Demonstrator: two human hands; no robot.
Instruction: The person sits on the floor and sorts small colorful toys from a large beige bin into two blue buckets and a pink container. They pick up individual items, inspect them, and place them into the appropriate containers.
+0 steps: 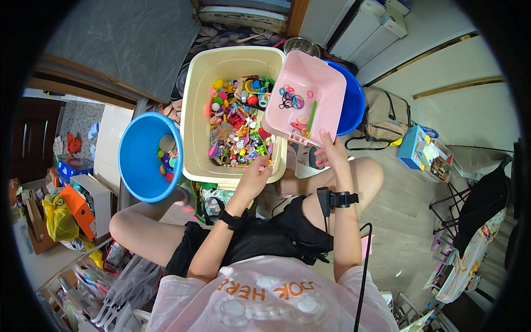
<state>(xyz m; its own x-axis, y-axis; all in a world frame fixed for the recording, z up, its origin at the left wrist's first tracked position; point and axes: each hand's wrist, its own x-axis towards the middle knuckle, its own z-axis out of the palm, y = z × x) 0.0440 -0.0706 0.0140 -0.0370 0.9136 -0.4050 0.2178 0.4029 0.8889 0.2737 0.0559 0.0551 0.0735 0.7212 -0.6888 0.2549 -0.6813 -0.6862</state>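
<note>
A large cream plastic tub (195, 124) full of small colourful toys (236, 137) stands before me. My left hand (258, 171) is over its near right corner, fingers bent at the toys; whether it pinches a small piece is not clear. My right hand (330, 150) is at the near edge of a pink plastic bin (327, 83), its thumb over the rim and other fingers below. The tilted bin overlaps the tub's right side and a dark blue basin (354, 99). Hair ties (298, 102) and a green stick (312, 116) lie in it.
A bright blue basin (145, 157) with a few toys stands left of the tub. Behind the pink bin is a metal bowl (303, 45). A beige bag (383, 112) and a box of odds and ends (435, 164) stand at the right. Packed bags and boxes fill the left.
</note>
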